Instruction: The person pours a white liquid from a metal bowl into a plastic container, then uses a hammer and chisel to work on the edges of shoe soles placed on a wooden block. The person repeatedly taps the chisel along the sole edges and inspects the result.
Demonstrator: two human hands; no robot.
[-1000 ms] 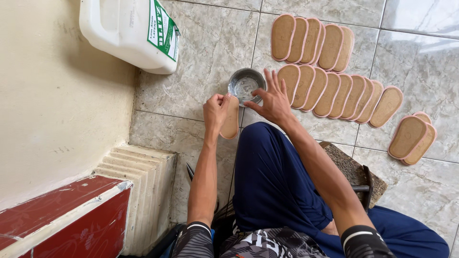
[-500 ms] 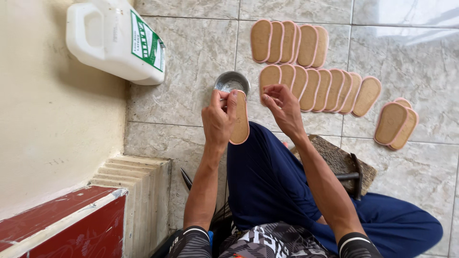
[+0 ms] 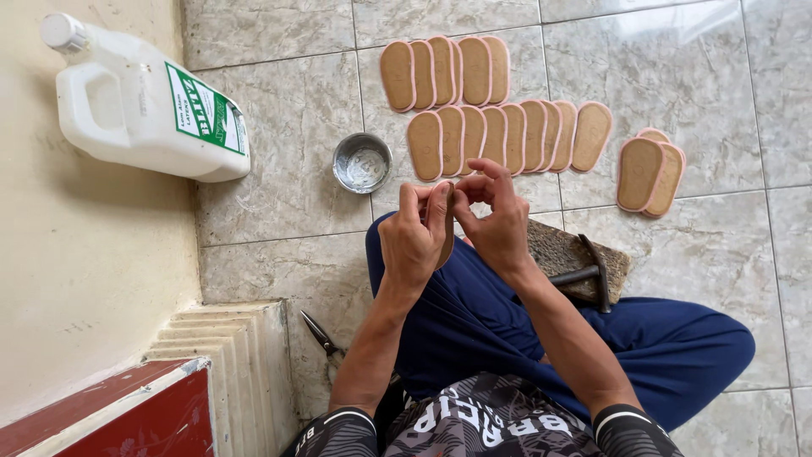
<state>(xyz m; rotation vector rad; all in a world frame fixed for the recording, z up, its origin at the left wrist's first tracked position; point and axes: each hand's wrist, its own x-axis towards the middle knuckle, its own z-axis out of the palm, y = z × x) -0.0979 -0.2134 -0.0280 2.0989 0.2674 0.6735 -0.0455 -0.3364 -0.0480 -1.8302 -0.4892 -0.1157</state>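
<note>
My left hand (image 3: 412, 237) holds a tan insole (image 3: 446, 235) edge-on above my knee. My right hand (image 3: 499, 222) meets it from the right, its fingertips pinching the insole's upper edge. A small metal bowl (image 3: 362, 162) with whitish glue sits on the tiled floor just beyond my hands. Several tan insoles with pink edges (image 3: 499, 135) lie overlapped in two rows past the bowl. A short stack of such insoles (image 3: 647, 173) lies further right.
A big white plastic jug (image 3: 139, 106) with a green label lies on its side at the left by the cream wall. A hammer (image 3: 592, 272) rests on a stone block (image 3: 562, 254) by my right leg. Scissors (image 3: 321, 334) lie on the floor near a ribbed step (image 3: 228, 372).
My right hand has come back from the bowl to the insole. My left hand has lifted the insole and turned it edge-on, and both hands now meet on it.
</note>
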